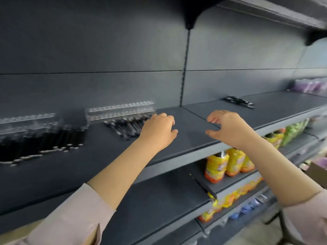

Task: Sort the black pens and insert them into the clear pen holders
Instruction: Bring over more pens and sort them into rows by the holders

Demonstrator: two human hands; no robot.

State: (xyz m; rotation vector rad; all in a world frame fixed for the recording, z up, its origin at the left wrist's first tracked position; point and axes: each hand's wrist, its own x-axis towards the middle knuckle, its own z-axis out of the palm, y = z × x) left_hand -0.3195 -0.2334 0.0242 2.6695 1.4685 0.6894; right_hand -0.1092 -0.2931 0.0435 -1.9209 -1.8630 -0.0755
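Left hand (159, 129) sat at the right end of the loose black pens (123, 125), fingers curled down; too blurry to tell if it gripped any. Clear pen holder (120, 111) stood just behind them. Right hand (228, 128) hung loosely curled and empty over the shelf (191, 124). More pens (238, 102) lay beyond it.

Dark grey shelving unit fills the frame. Back panel (88, 41) is matte, split by a horizontal seam across mid-frame and by a slotted vertical upright (184, 68) right of centre. Black bracket (190, 16) at top centre carries an upper shelf (274, 13) at top right. Main shelf (185, 138) runs across the middle, with lower shelves (159, 200) beneath. Pale floor (256, 234) at lower right. Light even and diffuse; edges motion-blurred.
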